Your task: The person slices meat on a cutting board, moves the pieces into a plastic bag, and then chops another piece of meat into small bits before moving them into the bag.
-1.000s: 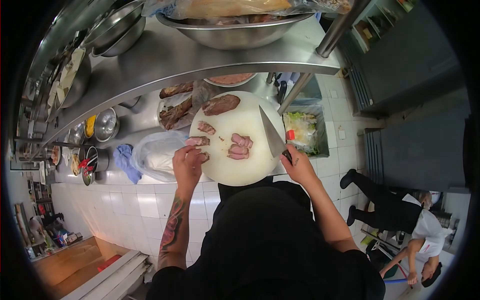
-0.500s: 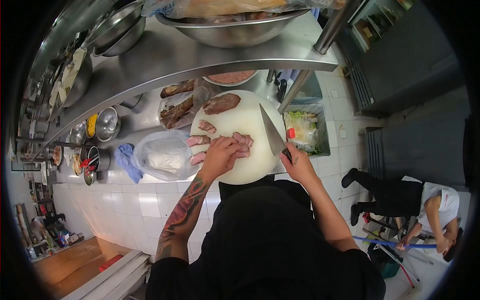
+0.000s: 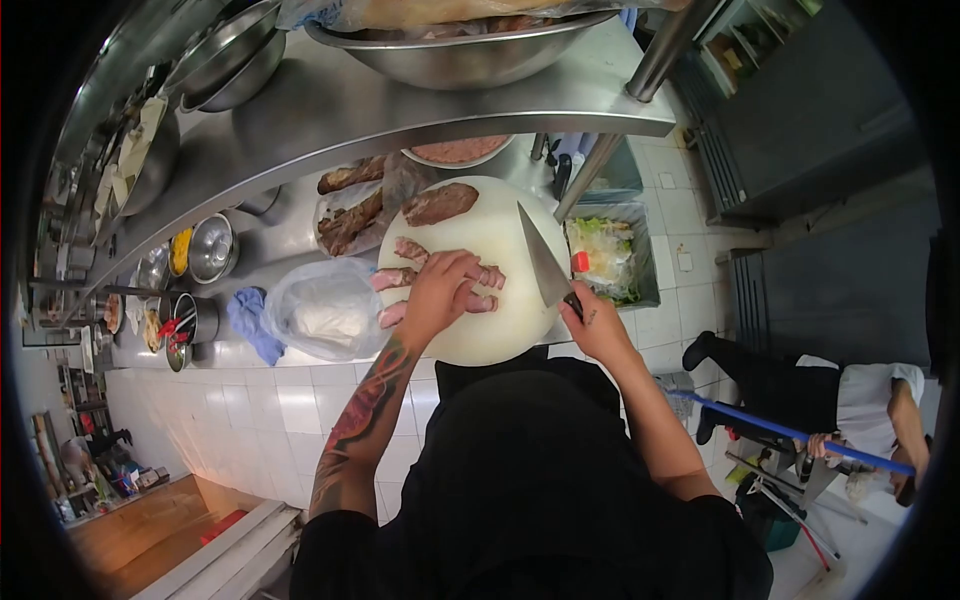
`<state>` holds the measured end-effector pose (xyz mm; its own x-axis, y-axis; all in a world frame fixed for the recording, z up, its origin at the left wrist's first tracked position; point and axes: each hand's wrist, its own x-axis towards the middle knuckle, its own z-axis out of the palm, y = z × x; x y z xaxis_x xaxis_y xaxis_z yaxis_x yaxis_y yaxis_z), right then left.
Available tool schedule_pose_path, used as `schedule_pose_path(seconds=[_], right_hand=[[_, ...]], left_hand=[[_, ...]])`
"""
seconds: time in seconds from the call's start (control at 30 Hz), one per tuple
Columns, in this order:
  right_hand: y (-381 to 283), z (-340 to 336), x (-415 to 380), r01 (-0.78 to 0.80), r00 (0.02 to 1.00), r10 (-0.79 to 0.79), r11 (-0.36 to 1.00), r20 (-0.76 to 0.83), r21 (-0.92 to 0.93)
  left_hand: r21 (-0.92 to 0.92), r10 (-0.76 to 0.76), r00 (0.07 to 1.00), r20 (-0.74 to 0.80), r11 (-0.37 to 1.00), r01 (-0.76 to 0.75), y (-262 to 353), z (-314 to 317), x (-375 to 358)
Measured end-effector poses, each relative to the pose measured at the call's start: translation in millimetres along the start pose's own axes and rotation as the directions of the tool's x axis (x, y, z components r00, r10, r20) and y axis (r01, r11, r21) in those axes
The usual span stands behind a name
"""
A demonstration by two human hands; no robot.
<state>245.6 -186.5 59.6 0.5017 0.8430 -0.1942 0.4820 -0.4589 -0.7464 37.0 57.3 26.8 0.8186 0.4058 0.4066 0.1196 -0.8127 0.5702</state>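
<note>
On a round white cutting board (image 3: pixel 500 345), my left hand (image 3: pixel 440 290) lies palm down, its fingers and thumb closed against slices of cooked meat (image 3: pixel 489 277). Part of that meat is hidden under the fingers. My right hand (image 3: pixel 592 322) grips the dark handle of a chef's knife (image 3: pixel 543 262), whose broad blade lies along the board's right side, pointing away from me and apart from the meat. Pink-centred meat pieces (image 3: pixel 393 279) sit left of my left hand. A larger browned chunk of meat (image 3: pixel 440 204) rests at the board's far side.
A steel shelf (image 3: pixel 400 125) with a large bowl (image 3: pixel 460 58) overhangs the counter. Bagged browned meat (image 3: pixel 352 222), a plastic-lined container (image 3: pixel 330 310) and a blue cloth (image 3: pixel 256 325) stand left; a bin of lettuce scraps (image 3: pixel 605 258) stands right. Another person (image 3: pixel 800 393) holds a blue pole (image 3: pixel 800 435).
My left hand has shifted slightly away from me, uncovering more of the nearer slices. My right hand and the knife stay nearly still. The other person's blue pole has swung to a new angle.
</note>
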Motion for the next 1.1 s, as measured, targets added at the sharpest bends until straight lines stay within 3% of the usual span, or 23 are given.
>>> schedule_pose_path(seconds=[0.07, 0.13, 0.23, 0.37, 0.43, 0.53, 0.77, 0.87, 0.93, 1.1], right_hand=[[1.0, -0.1, 0.8, -0.004, 1.000, 0.004, 1.000, 0.010, -0.004], [5.0, 3.3, 1.0, 0.046, 0.999, -0.046, 0.999, -0.019, -0.005], [7.0, 4.7, 0.1, 0.040, 0.999, -0.040, 0.999, -0.020, -0.005], [4.7, 2.8, -3.1, 0.027, 0.999, -0.028, 1.000, -0.023, -0.007], [5.5, 4.1, -2.9, 0.039, 0.999, -0.039, 0.999, -0.022, 0.000], [5.1, 4.6, -2.4, 0.032, 0.999, -0.032, 0.999, -0.027, -0.003], [4.8, 3.6, -1.4, 0.037, 0.999, -0.036, 0.999, -0.016, 0.008], [2.4, 1.4, -0.5, 0.028, 1.000, -0.028, 1.000, -0.001, -0.009], [1.5, 2.3, -2.2, 0.017, 1.000, -0.017, 1.000, -0.006, 0.006], [-0.4, 3.1, -3.1, 0.039, 0.999, -0.039, 0.999, -0.024, 0.000]], left_hand=[[-0.001, -0.006, 1.000, 0.023, 1.000, 0.006, -6.1, 1.0, 11.9], [0.065, -0.073, 0.984, 0.161, 0.996, 0.064, -12.4, -0.3, 15.8], [0.060, -0.147, 0.970, 0.195, 0.989, 0.137, -13.6, -7.0, 14.9], [-0.047, -0.128, 0.983, 0.131, 0.990, 0.135, -8.7, -9.3, 0.3], [0.013, -0.015, 0.992, 0.128, 1.000, 0.014, -3.8, -8.0, -11.6], [-0.034, 0.044, 0.982, 0.185, 0.999, -0.039, 8.3, -6.8, -26.6], [-0.036, 0.015, 0.989, 0.150, 0.999, -0.010, 25.9, -12.4, -20.1], [0.103, 0.051, 0.979, 0.199, 0.992, -0.072, 14.2, -5.9, -26.3], [0.155, -0.017, 0.958, 0.286, 0.987, -0.028, 20.3, -12.2, -26.7], [0.153, -0.055, 0.969, 0.241, 0.988, 0.018, 22.7, 2.9, -28.6]])
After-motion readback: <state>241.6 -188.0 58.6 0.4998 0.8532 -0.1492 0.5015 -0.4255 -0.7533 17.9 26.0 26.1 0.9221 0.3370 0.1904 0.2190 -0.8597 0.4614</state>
